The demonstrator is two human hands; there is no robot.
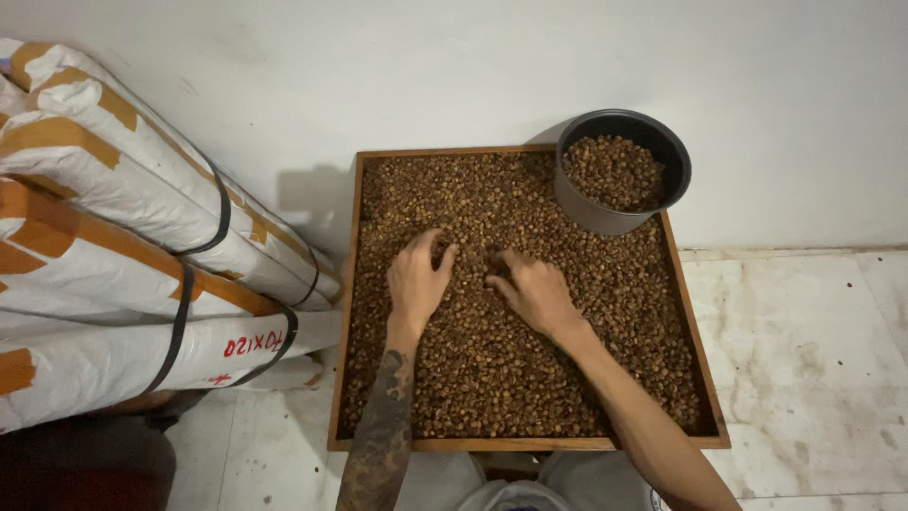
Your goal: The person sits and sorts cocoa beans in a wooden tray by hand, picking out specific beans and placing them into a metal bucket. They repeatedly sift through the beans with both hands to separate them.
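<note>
Both hands rest palm-down on a layer of small, rounded brown beans (492,378) that fills a shallow square wooden tray (342,312) with raised rims. The left hand (419,281) lies flat with its fingers loosely spread and its fingertips pressed into the beans. The right hand (535,290) lies just beside it, fingers curled toward the left hand; whether they pinch a bean cannot be told. The two hands are close together but do not touch. Beyond the right hand, on the tray's far right corner, stands a round dark-grey pot (579,203) with smooth walls, partly filled with the same beans. Well to the left of the left hand lies a stack of white woven-plastic bundles (95,237), taped in orange-brown and bound with black straps. A pale marble-patterned floor (804,360) lies to the right of the right hand.
</note>
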